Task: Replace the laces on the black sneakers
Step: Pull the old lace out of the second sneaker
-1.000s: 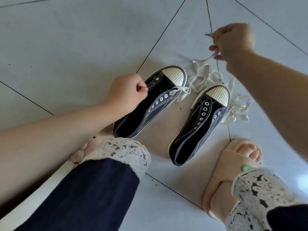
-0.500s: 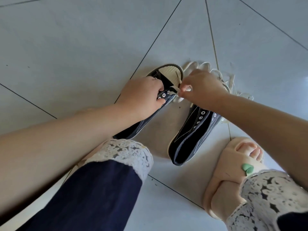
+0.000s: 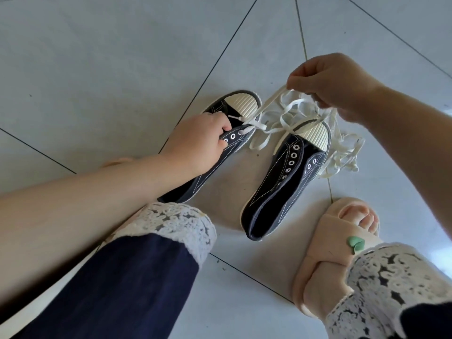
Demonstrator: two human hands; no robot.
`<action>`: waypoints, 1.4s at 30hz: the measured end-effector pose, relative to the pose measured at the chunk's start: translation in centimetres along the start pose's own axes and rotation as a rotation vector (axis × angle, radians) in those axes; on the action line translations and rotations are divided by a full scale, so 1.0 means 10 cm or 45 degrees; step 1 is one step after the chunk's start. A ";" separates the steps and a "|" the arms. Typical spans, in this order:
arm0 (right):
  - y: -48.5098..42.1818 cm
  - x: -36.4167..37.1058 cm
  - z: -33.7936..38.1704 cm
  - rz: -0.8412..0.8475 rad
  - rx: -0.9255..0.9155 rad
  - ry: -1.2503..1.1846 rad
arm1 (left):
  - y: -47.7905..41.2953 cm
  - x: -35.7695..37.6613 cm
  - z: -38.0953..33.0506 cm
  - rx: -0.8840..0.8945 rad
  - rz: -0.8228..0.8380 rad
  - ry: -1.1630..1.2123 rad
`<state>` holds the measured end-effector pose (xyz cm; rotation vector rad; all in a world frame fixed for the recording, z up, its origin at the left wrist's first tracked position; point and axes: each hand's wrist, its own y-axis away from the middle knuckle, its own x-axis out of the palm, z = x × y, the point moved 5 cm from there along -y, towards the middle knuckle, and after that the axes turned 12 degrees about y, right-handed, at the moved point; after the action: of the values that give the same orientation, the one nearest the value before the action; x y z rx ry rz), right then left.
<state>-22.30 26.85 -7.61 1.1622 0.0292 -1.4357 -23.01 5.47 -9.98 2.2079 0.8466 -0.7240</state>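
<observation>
**Lace threading at the toe end of the left sneaker**

We start at the left, where our left hand (image 3: 198, 140) has its fingers curled round the eyelet flap of the left black sneaker (image 3: 193, 188), pressing it down onto the tiled floor (image 3: 122, 69). We judge the canvas upper to be soft and floppy, so that flap is the sensible hold. It keeps the metal eyelets (image 3: 232, 136) facing up while the rubber sole sits flat. The shoe looks light and would likely slide on smooth tile if released.

A flat white lace (image 3: 255, 124) leaves the eyelets nearest the ribbed toe cap (image 3: 241, 104) and climbs rightward. It is limp, thin and light. We think it is best taken near its stiff tip and drawn in line with the eyelet so that it does not twist.

The right black sneaker (image 3: 288, 182) lies just beside the first with bare eyelets and strands draped over its toe.

Above it our right hand (image 3: 335, 86) is raised off the floor, pinching the lace between thumb and fingers, with loops hanging below. A heap of loose white lace (image 3: 342, 155) lies against that sneaker's outer side, and a long pull could snag there.

Bare tile shows beyond both toes and far to the left, giving room to draw upward and away. Nearer us, our trouser legs (image 3: 122, 277) and the beige slipper (image 3: 337, 253) hem the shoes in.
</observation>
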 end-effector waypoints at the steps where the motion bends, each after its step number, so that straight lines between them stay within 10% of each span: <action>1: 0.01 -0.04 0.01 -0.018 -0.008 -0.025 | 0.00 0.00 0.00 -0.002 0.000 0.008; 17: 0.07 -0.51 -0.39 -0.664 0.584 -1.282 | 0.00 0.00 0.04 -0.026 -0.009 0.041; 29: 0.18 0.71 0.31 -0.159 -0.538 0.648 | 0.02 0.01 0.07 -0.068 -0.023 0.107; 36: 0.16 0.75 0.26 -0.268 -0.594 1.048 | 0.03 0.01 0.08 -0.050 -0.008 0.110; 42: -0.11 -0.32 -0.18 -0.727 0.041 0.528 | 0.06 -0.01 0.08 -0.043 -0.021 0.112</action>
<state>-22.84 30.63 -7.11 1.5382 0.6759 -1.6551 -22.86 4.47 -10.23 2.2183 0.9145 -0.6196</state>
